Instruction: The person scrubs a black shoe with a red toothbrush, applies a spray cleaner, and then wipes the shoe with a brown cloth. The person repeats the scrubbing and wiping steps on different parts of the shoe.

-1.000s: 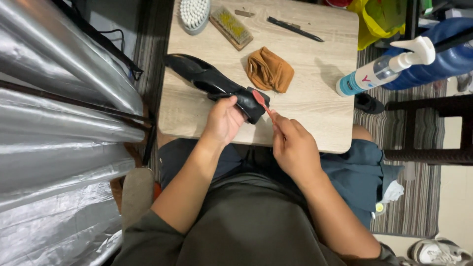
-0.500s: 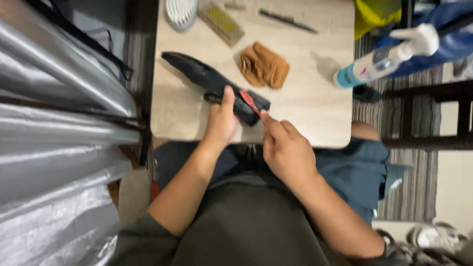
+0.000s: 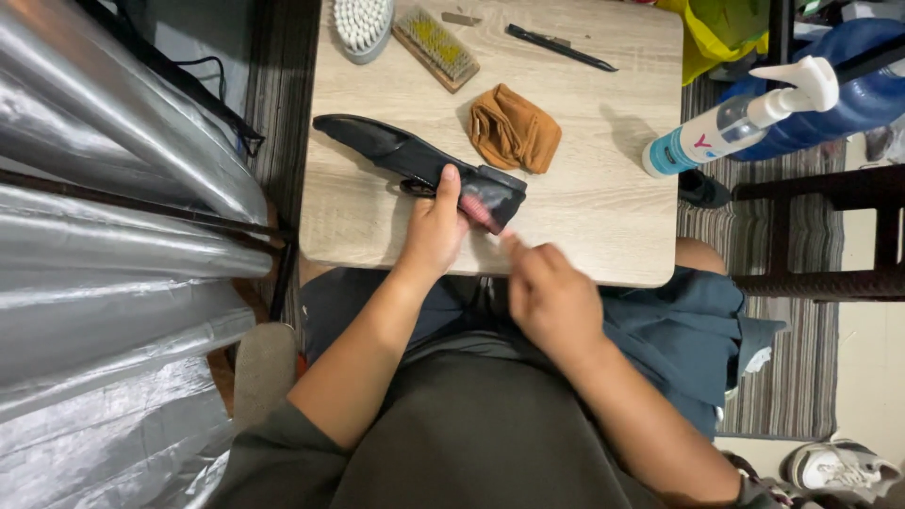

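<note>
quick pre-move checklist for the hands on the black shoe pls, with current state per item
1. Left hand grips the black shoe at its heel end: ok.
2. Shoe lies flat on the wooden table: ok.
3. Right hand is off the shoe, near the table edge: ok; whether its fingers hold anything: cannot tell, blurred.
4. Brown cloth lies free beside the shoe: ok.
5. White brush and wooden brush sit at the far edge, apart from the shoe: ok.
6. Spray bottle leans tilted over the table's right edge, not upright: not ok.
</note>
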